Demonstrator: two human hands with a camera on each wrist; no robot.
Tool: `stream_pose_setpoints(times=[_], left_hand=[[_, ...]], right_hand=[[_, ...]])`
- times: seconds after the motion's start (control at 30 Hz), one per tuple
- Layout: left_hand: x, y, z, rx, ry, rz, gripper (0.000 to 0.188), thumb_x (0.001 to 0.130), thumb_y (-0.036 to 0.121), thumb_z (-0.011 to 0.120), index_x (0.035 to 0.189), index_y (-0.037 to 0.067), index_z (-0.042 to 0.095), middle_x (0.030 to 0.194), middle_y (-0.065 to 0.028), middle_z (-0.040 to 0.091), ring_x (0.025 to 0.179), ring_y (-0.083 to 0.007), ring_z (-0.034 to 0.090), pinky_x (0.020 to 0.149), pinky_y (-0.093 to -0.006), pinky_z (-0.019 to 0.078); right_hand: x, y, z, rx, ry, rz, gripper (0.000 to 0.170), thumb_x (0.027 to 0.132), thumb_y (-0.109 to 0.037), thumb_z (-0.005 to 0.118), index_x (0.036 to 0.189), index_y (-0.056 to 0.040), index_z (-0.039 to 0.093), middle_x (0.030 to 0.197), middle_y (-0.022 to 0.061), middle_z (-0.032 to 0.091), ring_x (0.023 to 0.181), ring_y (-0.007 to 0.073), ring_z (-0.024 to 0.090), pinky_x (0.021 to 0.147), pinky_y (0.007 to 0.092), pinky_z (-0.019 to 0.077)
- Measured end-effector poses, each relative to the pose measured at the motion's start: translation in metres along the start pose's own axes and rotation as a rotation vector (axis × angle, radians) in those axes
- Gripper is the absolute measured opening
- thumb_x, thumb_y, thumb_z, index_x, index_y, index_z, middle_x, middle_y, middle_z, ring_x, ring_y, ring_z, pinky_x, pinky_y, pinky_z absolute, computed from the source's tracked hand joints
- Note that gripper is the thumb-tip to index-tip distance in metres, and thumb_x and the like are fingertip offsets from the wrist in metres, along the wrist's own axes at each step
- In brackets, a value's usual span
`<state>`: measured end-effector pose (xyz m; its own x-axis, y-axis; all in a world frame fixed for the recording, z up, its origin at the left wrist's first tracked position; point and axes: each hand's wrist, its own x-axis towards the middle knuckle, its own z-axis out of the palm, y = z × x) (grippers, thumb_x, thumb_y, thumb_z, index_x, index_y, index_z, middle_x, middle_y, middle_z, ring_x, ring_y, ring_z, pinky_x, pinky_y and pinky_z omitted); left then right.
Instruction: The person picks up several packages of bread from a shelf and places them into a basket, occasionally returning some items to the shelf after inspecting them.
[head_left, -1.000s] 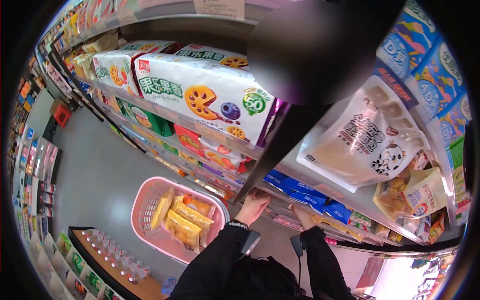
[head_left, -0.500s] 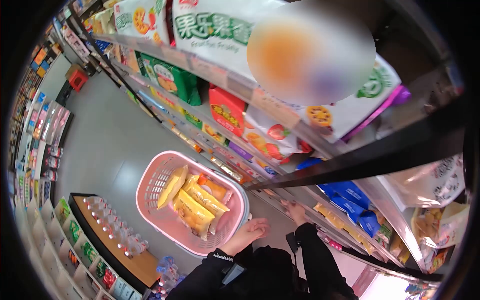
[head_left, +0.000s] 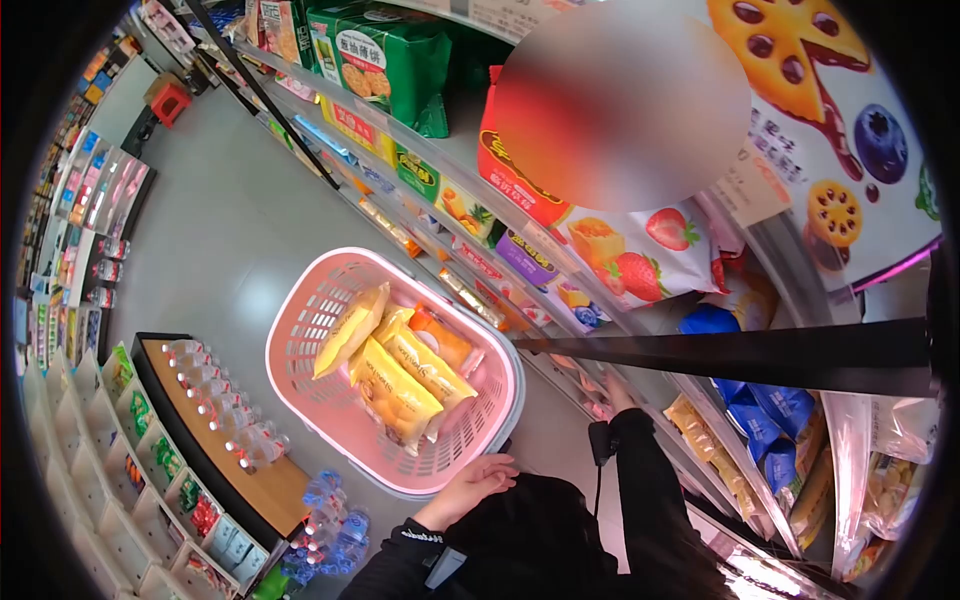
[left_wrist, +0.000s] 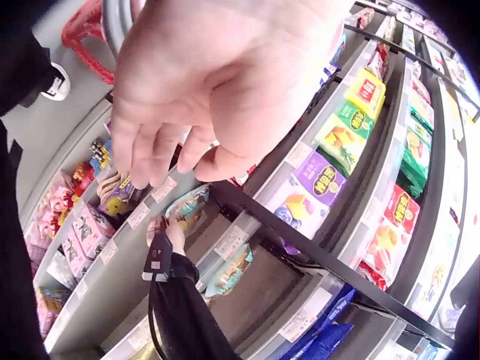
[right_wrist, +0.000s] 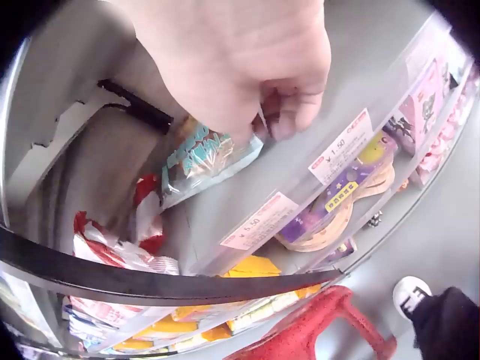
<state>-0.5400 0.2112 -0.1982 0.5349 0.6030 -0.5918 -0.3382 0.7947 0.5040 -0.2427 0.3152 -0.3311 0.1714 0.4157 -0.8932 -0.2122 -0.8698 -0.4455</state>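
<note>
My right hand (right_wrist: pixel 240 67) is at a low shelf, its curled fingertips pinching the edge of a snack bag (right_wrist: pixel 206 165) with teal edging and a brown, clear front. In the head view this right hand (head_left: pixel 620 393) is small beside the shelf edge, and the bag is hidden. Another teal snack bag (left_wrist: pixel 231 270) lies in the neighbouring shelf section. My left hand (head_left: pixel 478 488) holds nothing, fingers loosely bent, by the near rim of the pink basket (head_left: pixel 345 262). Several yellow bags (head_left: pixel 395 390) and an orange package (head_left: pixel 440 340) lie inside the basket.
Shelves with green packs (head_left: pixel 375 65), red strawberry packs (left_wrist: pixel 394 232) and blue bags (head_left: pixel 755 420) rise along the right. A black shelf upright (head_left: pixel 740 350) crosses the head view. Bottles (head_left: pixel 225 400) stand on a wooden ledge at left. A red stool (right_wrist: pixel 322 330) stands on the floor.
The left hand has drawn back from the shelf toward the basket. The right hand has reached down to a lower shelf. The head view has swung so the basket looks nearer.
</note>
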Motion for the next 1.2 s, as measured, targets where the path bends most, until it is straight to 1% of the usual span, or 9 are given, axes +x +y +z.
stream_pose_setpoints(times=[0.23,0.43,0.57,0.7,0.77,0.9,1.03,1.1,1.2], left_hand=[[0.032,0.002,0.022,-0.07,-0.006,-0.066,0.034,0.084,0.008,0.038,0.115,-0.004,0.033,0.103,-0.0158,0.046,0.099,-0.0221,0.047,0.086,-0.0303,0.0383],[0.063,-0.005,0.044,-0.322,0.122,-0.234,0.024,0.084,0.016,0.043,0.102,0.001,0.041,0.102,-0.0162,0.046,0.095,-0.0234,0.048,0.083,-0.0399,0.0404],[0.06,-0.006,0.052,-0.211,-0.09,-0.291,0.028,0.083,0.024,0.048,0.098,0.001,0.045,0.094,-0.0079,0.051,0.088,-0.0173,0.051,0.077,-0.0332,0.0432],[0.058,0.011,0.072,-0.173,-0.317,-0.19,0.036,0.085,0.009,0.041,0.118,-0.004,0.033,0.112,-0.0092,0.045,0.103,-0.0167,0.045,0.087,-0.0302,0.0379],[0.064,0.032,0.093,-0.042,-0.377,0.126,0.039,0.082,0.006,0.047,0.117,-0.006,0.034,0.114,-0.009,0.044,0.102,-0.0146,0.045,0.085,-0.0253,0.0368],[0.097,0.06,0.109,0.165,-0.21,0.333,0.044,0.077,-0.001,0.048,0.117,-0.005,0.033,0.116,-0.0113,0.042,0.101,-0.0136,0.044,0.083,-0.0231,0.0359],[0.158,0.071,0.123,0.579,-0.093,0.596,0.045,0.069,-0.003,0.051,0.112,-0.004,0.04,0.107,-0.0163,0.049,0.093,-0.018,0.051,0.076,-0.0274,0.0404],[0.172,0.072,0.134,1.168,0.244,0.783,0.034,0.064,0.003,0.052,0.098,-0.002,0.051,0.091,-0.0183,0.055,0.082,-0.0258,0.055,0.068,-0.0347,0.043],[0.197,0.064,0.136,1.375,0.22,0.882,0.021,0.066,0.012,0.052,0.084,0.003,0.057,0.079,-0.0163,0.057,0.075,-0.0313,0.055,0.065,-0.0401,0.0434]], right_hand=[[-0.071,0.019,-0.023,0.275,-0.204,-0.336,0.022,0.08,-0.006,0.047,0.1,0.0027,0.043,0.1,0.0091,0.05,0.084,0.0168,0.053,0.067,0.0248,0.0457],[-0.156,0.029,-0.061,-0.163,-0.378,-0.091,0.016,0.079,-0.016,0.053,0.091,-0.0055,0.054,0.082,-0.0029,0.052,0.076,0.0083,0.049,0.066,0.0222,0.0397],[-0.21,0.009,-0.065,-0.555,-0.533,-0.411,0.018,0.081,-0.02,0.052,0.082,-0.0028,0.055,0.071,-0.0044,0.048,0.068,0.0029,0.041,0.06,0.019,0.0339],[-0.253,-0.008,-0.063,-0.607,-0.41,-0.522,0.019,0.081,-0.019,0.051,0.078,-0.0003,0.053,0.066,-0.0027,0.045,0.064,0.0048,0.039,0.056,0.0211,0.035],[-0.274,-0.029,-0.053,-0.663,-0.292,-0.636,0.018,0.08,-0.018,0.051,0.078,0.0,0.053,0.066,-0.0004,0.046,0.063,0.0073,0.042,0.056,0.022,0.0359],[-0.247,-0.044,-0.056,-0.853,0.094,-0.982,0.016,0.078,-0.015,0.052,0.08,0.0,0.053,0.065,0.0068,0.047,0.062,0.0169,0.049,0.055,0.0254,0.0387],[-0.192,-0.05,-0.061,-0.882,0.435,-0.971,0.021,0.078,-0.02,0.051,0.084,-0.001,0.056,0.083,0.015,0.055,0.071,0.0249,0.054,0.06,0.0319,0.0429],[-0.172,-0.056,-0.057,-0.969,0.526,-0.974,0.028,0.077,-0.027,0.051,0.089,-0.0024,0.056,0.091,0.0173,0.055,0.08,0.0293,0.055,0.066,0.0372,0.0432],[-0.166,-0.067,-0.041,-1.077,0.744,-1.0,0.036,0.075,-0.034,0.051,0.096,-0.0056,0.054,0.094,0.0183,0.055,0.09,0.0337,0.051,0.078,0.0391,0.0395]])
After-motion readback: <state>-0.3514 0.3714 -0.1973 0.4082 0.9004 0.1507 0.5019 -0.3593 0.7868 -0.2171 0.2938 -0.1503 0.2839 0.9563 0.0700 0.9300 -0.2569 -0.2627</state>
